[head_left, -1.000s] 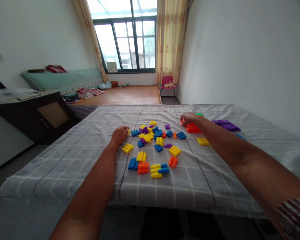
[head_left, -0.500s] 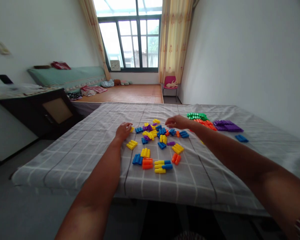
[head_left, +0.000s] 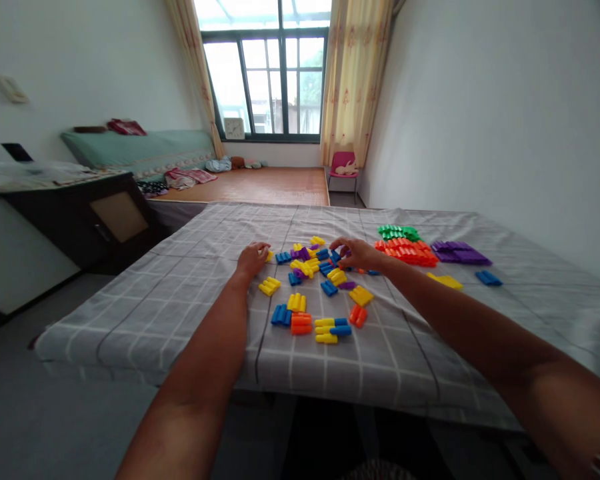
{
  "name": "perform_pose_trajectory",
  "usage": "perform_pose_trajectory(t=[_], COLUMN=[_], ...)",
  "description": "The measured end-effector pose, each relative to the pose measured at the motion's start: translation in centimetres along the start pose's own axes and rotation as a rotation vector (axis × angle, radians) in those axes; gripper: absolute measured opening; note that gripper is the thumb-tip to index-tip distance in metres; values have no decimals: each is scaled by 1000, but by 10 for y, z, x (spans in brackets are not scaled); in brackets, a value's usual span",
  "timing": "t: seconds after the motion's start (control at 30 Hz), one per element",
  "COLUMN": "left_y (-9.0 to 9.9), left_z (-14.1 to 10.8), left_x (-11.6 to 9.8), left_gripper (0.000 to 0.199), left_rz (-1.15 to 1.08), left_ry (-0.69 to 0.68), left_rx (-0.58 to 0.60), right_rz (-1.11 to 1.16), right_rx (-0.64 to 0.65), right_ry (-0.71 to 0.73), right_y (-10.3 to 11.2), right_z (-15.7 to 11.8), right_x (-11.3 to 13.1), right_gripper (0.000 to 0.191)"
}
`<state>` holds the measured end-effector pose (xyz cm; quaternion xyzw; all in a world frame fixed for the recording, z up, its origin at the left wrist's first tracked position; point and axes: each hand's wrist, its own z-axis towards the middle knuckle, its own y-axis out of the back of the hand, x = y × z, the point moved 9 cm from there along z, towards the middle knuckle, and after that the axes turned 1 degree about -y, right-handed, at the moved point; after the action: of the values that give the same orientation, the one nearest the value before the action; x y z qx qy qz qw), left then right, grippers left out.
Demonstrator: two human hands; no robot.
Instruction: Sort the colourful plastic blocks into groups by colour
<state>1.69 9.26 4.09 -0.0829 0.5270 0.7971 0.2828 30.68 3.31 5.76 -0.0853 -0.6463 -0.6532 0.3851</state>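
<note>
Grey checked cloth (head_left: 180, 293) over a table; ribbed plastic blocks scattered mid-cloth, sorted by colour off to the right. Left hand (head_left: 253, 259) low at the left of the loose pile (head_left: 305, 268), fingers bent, fingertips at a small yellow block (head_left: 269, 257); mostly hidden, so cannot tell whether it is gripped or merely touched. Right hand (head_left: 357, 255) over the pile's right end, palm down, thumb and fingers curled narrow about a blue block (head_left: 335, 257); contact looks likely, but a firm hold cannot be made out. Pile itself: yellow, blue and purple pieces heaped at odd angles, some overlapping. Nearer the person, looser pieces: a yellow trio (head_left: 270, 287) lying apart at left; a blue set (head_left: 281, 315) beside an orange set (head_left: 301, 324), with a yellow set (head_left: 297, 303) just behind them; a yellow-and-blue cluster (head_left: 327, 331) to their right; an orange pair (head_left: 359, 315) further right. Sorted ground beyond the right forearm: green group (head_left: 399, 233) farthest back, orange group (head_left: 407, 252) just in front, purple group (head_left: 460, 253) to the right, yellow group (head_left: 445, 281) partly behind the forearm, blue piece (head_left: 489, 278) lying apart at far right. Background: window (head_left: 265, 87), pink chair (head_left: 339, 160), low bed (head_left: 275, 183).
</note>
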Motion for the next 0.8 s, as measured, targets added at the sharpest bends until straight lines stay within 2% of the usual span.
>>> perform_pose_trajectory(t=[0.13, 0.23, 0.3, 0.47, 0.53, 0.57, 0.6, 0.67, 0.73, 0.8], left_y=[0, 1, 1, -1, -3, -4, -5, -5, -4, -3], left_z=[0, -1, -1, 1, 2, 3, 3, 4, 4, 3], left_x=[0, 0, 0, 4, 5, 5, 5, 5, 5, 4], left_gripper=[33, 33, 33, 33, 34, 35, 35, 36, 37, 39], left_rz=[9, 22, 30, 49, 55, 57, 61, 71, 79, 76], left_ry=[8, 8, -1, 2, 3, 2, 3, 12, 23, 21], left_rx=[16, 23, 19, 20, 31, 38, 44, 52, 59, 64], right_rz=[166, 278, 328, 434, 440, 432, 415, 357, 266, 175], right_rx=[-11, -72, -175, -484, -542, -541, -513, -370, -171, -29], right_ry=[62, 17, -29, -108, -144, -158, -172, -187, -158, -79], right_y=[5, 22, 49, 141, 165, 169, 168, 146, 107, 67], right_z=[-6, -10, -14, -34, -46, -51, -54, -56, -55, -57], right_x=[2, -4, -13, -55, -71, -76, -79, -75, -59, -35], right_gripper=[38, 38, 41, 59, 59, 58, 56, 53, 49, 44])
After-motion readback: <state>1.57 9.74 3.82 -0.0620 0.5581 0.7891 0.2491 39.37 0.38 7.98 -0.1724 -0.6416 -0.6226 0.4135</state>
